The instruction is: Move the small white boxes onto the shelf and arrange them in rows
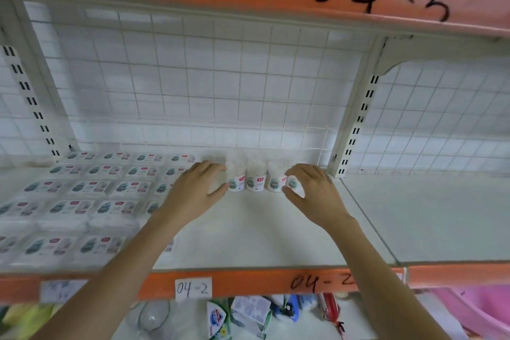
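The shelf point(276, 229) holds flat rows of small white boxes point(82, 207) across its left half. At the back, an upright group of boxes point(255, 179) is being squared up. The left hand point(196, 193) curls round the group's left end; the right hand point(309, 190) pinches the rightmost box point(291, 182). Judged next: press the group flush against the rows.

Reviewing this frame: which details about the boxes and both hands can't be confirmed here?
- Head view: print on the upright boxes is blurred and too small to read.
- The box under the right hand is mostly covered by its fingers.
- Whether the left hand grips a box is unclear; the hand hides it.
- Flat boxes run off the left edge, so their count is unknown.
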Motion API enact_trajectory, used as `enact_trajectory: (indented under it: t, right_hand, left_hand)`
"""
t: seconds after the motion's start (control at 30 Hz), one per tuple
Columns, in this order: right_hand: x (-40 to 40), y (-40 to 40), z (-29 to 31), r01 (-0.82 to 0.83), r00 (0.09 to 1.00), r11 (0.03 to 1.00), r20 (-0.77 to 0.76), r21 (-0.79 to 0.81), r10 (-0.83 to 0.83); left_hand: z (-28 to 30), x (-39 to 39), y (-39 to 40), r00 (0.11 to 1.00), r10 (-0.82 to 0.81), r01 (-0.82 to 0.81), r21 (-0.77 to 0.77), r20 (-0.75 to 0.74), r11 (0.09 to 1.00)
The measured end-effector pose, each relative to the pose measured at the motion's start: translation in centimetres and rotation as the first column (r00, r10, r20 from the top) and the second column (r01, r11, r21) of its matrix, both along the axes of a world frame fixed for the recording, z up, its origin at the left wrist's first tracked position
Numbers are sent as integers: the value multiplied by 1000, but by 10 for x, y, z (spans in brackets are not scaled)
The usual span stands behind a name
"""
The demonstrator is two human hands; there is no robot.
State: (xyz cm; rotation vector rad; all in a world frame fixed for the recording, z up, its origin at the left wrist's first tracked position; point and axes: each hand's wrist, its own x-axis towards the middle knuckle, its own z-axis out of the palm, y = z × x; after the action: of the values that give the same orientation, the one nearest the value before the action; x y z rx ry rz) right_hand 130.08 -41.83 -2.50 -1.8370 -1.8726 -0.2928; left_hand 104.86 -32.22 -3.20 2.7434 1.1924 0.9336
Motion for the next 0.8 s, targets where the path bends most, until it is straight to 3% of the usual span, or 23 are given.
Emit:
enact_trajectory:
  t: [0.13,0.37,0.53,0.8]
  right_hand:
    - [3,-61,-19,28,999,1000,-19,4,-28]
    - [-12,-158,-46,-16,1000,999,-23,-44,15]
    - [-40,-212,-62,-106,994,979,14,-172,110]
    - [-124,-242,-66,-246,968,954,13,-169,252]
  left_hand:
    - [-16,-28,-51,997,20,-21,-12,-79,1000]
    - [-42,-73,-162,982,170,-167,42,-77,985]
    - [-69,-116,-241,948,289,-300,-73,-132,951]
    - [-82,-219,-333,868,480,-494,-134,-126,859]
